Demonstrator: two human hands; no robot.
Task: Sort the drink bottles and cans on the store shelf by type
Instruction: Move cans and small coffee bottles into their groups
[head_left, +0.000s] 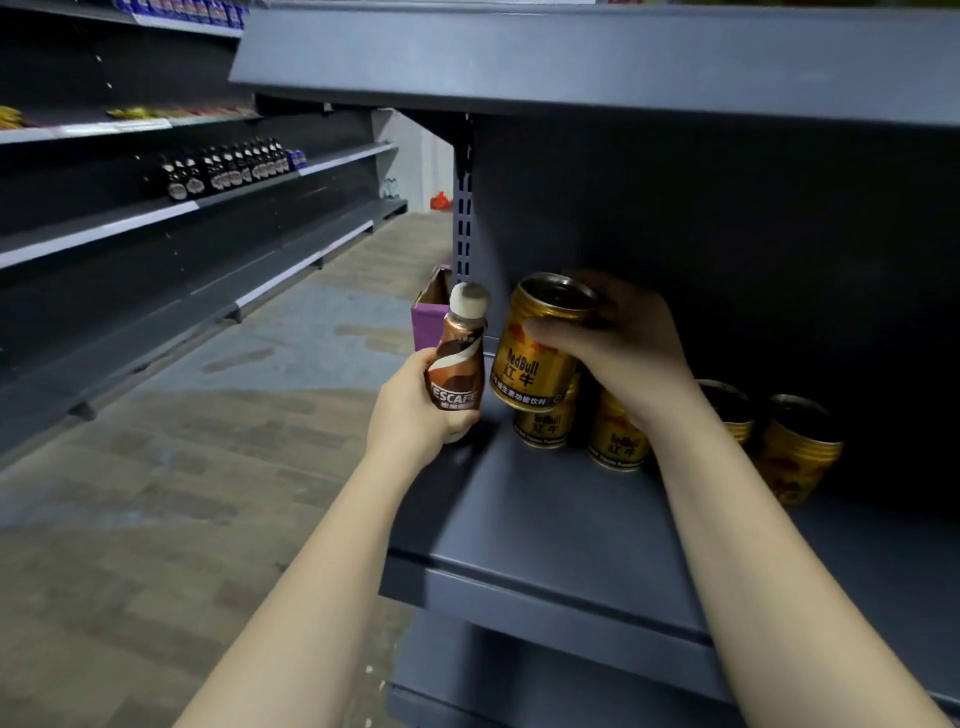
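My left hand (415, 410) grips a brown Nescafe coffee bottle (458, 358) with a white cap, upright at the left end of the grey shelf (545, 525). My right hand (618, 343) holds a gold Red Bull can (537, 345), lifted and tilted, above other gold cans. Two cans (618, 441) stand under it, one (543, 426) partly hidden by the lifted can. Further right stand two more gold cans (797, 447), one (730, 408) half hidden behind my forearm.
The shelf above (597, 57) overhangs low over the cans. A purple cardboard box (431, 312) sits on the floor past the shelf end. Across the aisle, long shelves hold a row of dark bottles (223, 166). A perforated upright post (462, 218) marks the shelf's left edge.
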